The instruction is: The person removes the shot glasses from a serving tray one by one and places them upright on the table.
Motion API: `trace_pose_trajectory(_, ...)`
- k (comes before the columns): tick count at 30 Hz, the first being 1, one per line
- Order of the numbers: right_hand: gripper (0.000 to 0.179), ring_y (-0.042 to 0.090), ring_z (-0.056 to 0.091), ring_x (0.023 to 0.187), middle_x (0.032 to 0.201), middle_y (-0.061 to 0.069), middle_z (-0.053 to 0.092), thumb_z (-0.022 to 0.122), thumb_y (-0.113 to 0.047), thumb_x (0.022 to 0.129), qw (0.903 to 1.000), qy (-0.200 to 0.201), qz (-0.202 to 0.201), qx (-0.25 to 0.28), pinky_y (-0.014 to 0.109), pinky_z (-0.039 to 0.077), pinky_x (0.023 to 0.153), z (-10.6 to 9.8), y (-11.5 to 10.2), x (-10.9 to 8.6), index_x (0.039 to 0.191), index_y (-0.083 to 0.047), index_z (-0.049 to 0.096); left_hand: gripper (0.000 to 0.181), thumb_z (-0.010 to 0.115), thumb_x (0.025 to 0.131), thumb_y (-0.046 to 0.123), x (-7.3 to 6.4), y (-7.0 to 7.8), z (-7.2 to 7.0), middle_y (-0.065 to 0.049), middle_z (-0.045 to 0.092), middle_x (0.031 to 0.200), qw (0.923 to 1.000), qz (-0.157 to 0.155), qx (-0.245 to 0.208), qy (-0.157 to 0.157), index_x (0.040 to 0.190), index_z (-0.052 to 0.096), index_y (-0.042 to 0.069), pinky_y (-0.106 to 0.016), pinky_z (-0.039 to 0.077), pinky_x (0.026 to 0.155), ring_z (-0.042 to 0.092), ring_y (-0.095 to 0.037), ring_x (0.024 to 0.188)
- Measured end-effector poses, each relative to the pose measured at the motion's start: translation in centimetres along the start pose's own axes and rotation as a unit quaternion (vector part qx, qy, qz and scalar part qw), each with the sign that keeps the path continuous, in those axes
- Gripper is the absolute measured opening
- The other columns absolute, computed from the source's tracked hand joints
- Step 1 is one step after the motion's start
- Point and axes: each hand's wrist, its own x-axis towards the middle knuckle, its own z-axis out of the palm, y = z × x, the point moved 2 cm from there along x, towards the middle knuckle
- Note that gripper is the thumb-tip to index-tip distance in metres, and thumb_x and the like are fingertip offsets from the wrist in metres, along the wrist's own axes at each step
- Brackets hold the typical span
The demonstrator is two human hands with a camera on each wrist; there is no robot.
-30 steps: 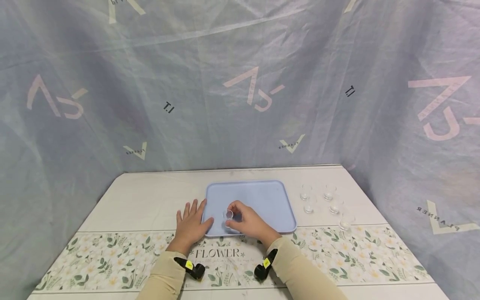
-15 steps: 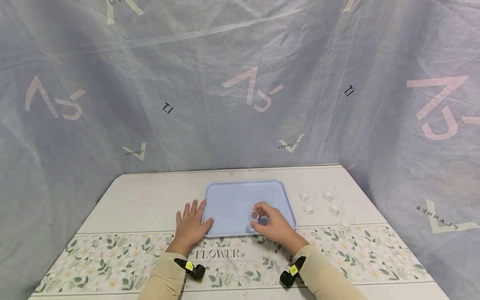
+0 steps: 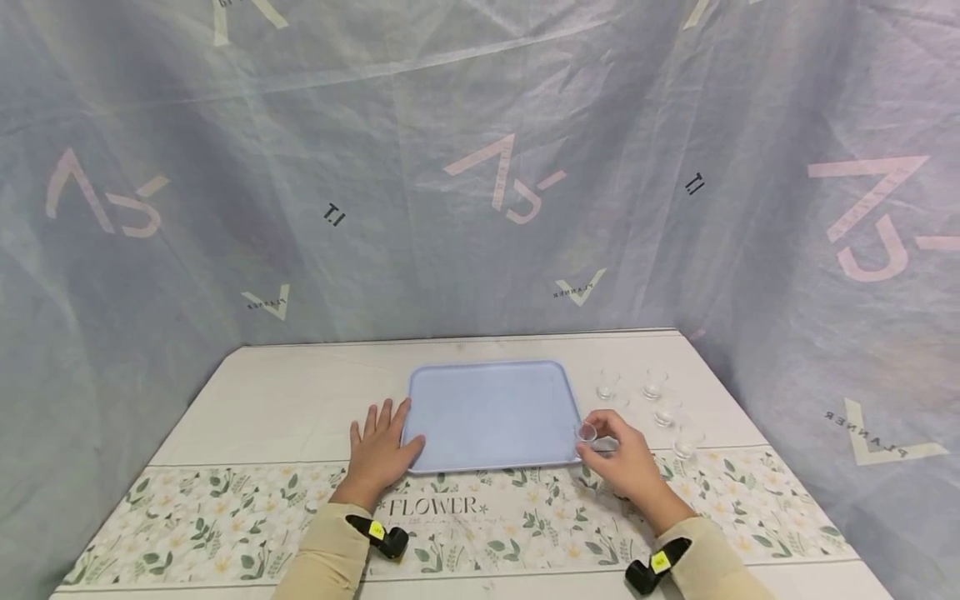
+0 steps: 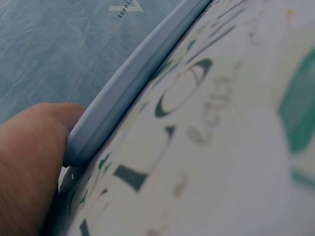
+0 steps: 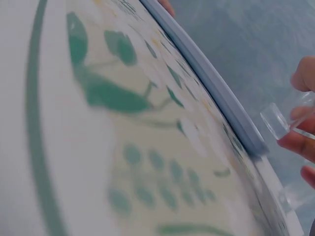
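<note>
A small clear glass is pinched between the thumb and fingers of my right hand, at the right rim of a light blue tray. The right wrist view shows this glass tilted, with its thick base away from the fingers and above the tray's level. My left hand rests at the tray's left edge, fingers spread and straight. In the left wrist view its thumb lies over the rim at the near corner.
Several similar clear glasses stand on the white table right of the tray, among them a back one and a front one. A floral runner crosses the front. Grey-blue cloth encloses the back and sides.
My right hand has carried the glass rightward from the tray's left part to its right rim. My left hand has stayed at the tray's left edge, and the tray has not moved.
</note>
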Motion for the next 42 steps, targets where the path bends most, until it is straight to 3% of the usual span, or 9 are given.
trace_pose_trajectory(8,0.036,0.021,0.064,0.094,0.099,0.000,0.069,0.079,-0.008,0.084,0.9926,0.046,0.083,-0.076,0.035,0.055,0.071,-2.6,1.2,-1.0,0.114,-0.011,0.062,0.077,0.052,0.100,0.047,0.3,0.1,-0.2,-0.019,0.011,0.168,0.9998,-0.008,-0.004,-0.017,0.164,0.021,0.018,-0.066,-0.008,0.118,0.000,-0.044,0.154)
trace_pose_trajectory(14,0.033,0.028,0.064,0.102,0.107,0.008,0.069,0.071,-0.009,0.088,0.9832,0.056,0.145,-0.095,0.042,0.052,0.079,-3.5,1.9,-1.0,0.118,-0.009,0.057,0.077,0.052,0.100,0.047,0.3,-0.1,-0.1,-0.019,0.012,0.168,0.9998,-0.009,-0.005,-0.015,0.163,0.022,0.017,-0.066,-0.008,0.118,0.001,-0.044,0.154)
trace_pose_trajectory(20,0.034,0.030,0.062,0.105,0.112,0.012,0.068,0.066,-0.011,0.089,0.9777,0.035,0.184,-0.094,0.046,0.049,0.084,-3.4,2.2,-0.9,0.121,-0.007,0.054,0.077,0.053,0.099,0.047,0.0,-0.2,-0.2,-0.021,0.013,0.167,0.9999,-0.007,-0.007,-0.011,0.163,0.023,0.016,-0.067,-0.007,0.118,0.002,-0.045,0.153)
trace_pose_trajectory(26,0.041,0.027,0.063,0.096,0.115,0.013,0.067,0.065,-0.012,0.088,0.9709,-0.008,0.202,-0.128,0.046,0.051,0.083,-3.1,2.4,-0.8,0.126,-0.005,0.051,0.076,0.053,0.100,0.046,-0.1,-0.5,-0.2,-0.021,0.014,0.167,1.0000,-0.004,0.000,-0.007,0.163,0.023,0.016,-0.067,-0.006,0.118,0.002,-0.045,0.153)
trace_pose_trajectory(31,0.046,0.030,0.062,0.099,0.118,0.016,0.064,0.066,-0.012,0.090,0.9737,-0.008,0.185,-0.133,0.049,0.051,0.084,-3.0,2.3,-0.6,0.130,-0.003,0.047,0.076,0.053,0.100,0.045,-0.1,-0.4,-0.5,-0.021,0.014,0.167,1.0000,-0.006,-0.001,-0.008,0.163,0.023,0.016,-0.068,-0.005,0.117,0.003,-0.046,0.153)
trace_pose_trajectory(35,0.049,0.034,0.058,0.108,0.124,0.017,0.057,0.067,-0.017,0.092,0.9802,0.050,0.110,-0.157,0.052,0.050,0.082,-3.1,0.8,0.1,0.134,-0.001,0.046,0.076,0.054,0.100,0.044,-0.3,-0.1,-1.1,-0.027,0.013,0.165,0.9996,-0.011,-0.021,-0.017,0.162,0.023,0.012,-0.071,-0.003,0.116,0.004,-0.050,0.151)
trace_pose_trajectory(39,0.046,0.037,0.057,0.104,0.120,0.021,0.054,0.070,-0.013,0.089,0.9783,0.115,0.008,-0.172,0.053,0.050,0.080,-4.3,-2.4,2.9,0.128,0.003,0.052,0.076,0.055,0.101,0.042,0.4,1.6,-3.5,-0.031,0.013,0.164,0.9990,0.003,-0.044,-0.010,0.162,0.024,0.009,-0.072,0.001,0.116,0.007,-0.052,0.150)
trace_pose_trajectory(42,0.043,0.040,0.057,0.103,0.118,0.023,0.055,0.070,-0.010,0.087,0.9769,0.116,-0.032,-0.177,0.054,0.049,0.084,-5.7,-4.7,6.3,0.124,0.005,0.054,0.075,0.055,0.101,0.043,1.6,3.6,-6.2,-0.030,0.012,0.164,0.9990,0.026,-0.036,-0.001,0.162,0.023,0.010,-0.072,0.002,0.116,0.006,-0.052,0.150)
